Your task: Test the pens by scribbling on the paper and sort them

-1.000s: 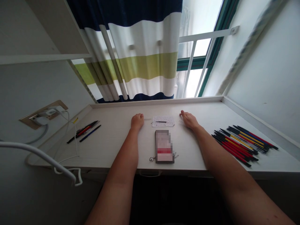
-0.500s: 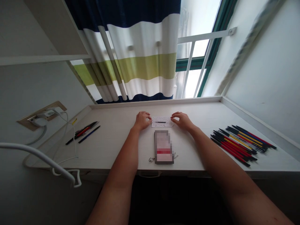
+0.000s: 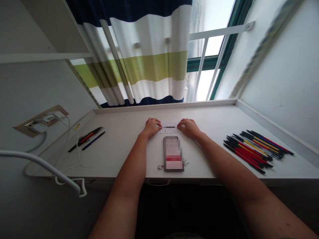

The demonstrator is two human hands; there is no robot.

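Observation:
My left hand [image 3: 152, 127] rests at the left edge of a small white slip of paper [image 3: 165, 130] with dark speckles or print. Its thumb and fingers are drawn together in a pinch. Facing it, my right hand [image 3: 188, 128] has its fingertips pinched over the right part of the slip. A thin black stick [image 3: 170, 127] runs sideways across the paper, in line with both sets of fingertips. Whether the fingers grip the stick's ends or the paper is too small to tell. Nearer me lies a blurred, phone-shaped object [image 3: 172, 154] with a red band.
On the right of the white desk [image 3: 129, 156], many long pens [image 3: 249, 151] lie in a slanting row. A few more pens [image 3: 87, 137] lie on the left, beside a white cable [image 3: 79, 149]. A curtain [image 3: 152, 66] hangs behind the raised back edge.
My right hand has come left, closer to the black stick, and now covers the slip's right end. My left hand has hardly moved. The whole view has shifted slightly.

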